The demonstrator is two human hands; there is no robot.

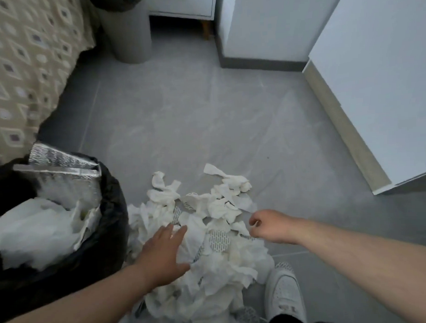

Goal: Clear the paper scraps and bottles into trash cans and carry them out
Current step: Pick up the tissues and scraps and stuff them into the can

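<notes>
A heap of white paper scraps [209,234] lies on the grey floor in front of me. My left hand [162,255] rests flat on the left side of the heap, fingers straight. My right hand [267,227] hangs over the heap's right edge with its fingers curled; no scrap shows clearly between them. A trash can lined with a black bag [108,237] stands at the left, right beside the heap, holding white paper and a silver foil pouch [62,161]. No bottles are in view.
A second grey trash can [130,36] stands at the far end of the floor next to a bed with a patterned cover [23,71]. White cabinets [373,83] line the right side. My white shoe [283,291] is beside the heap.
</notes>
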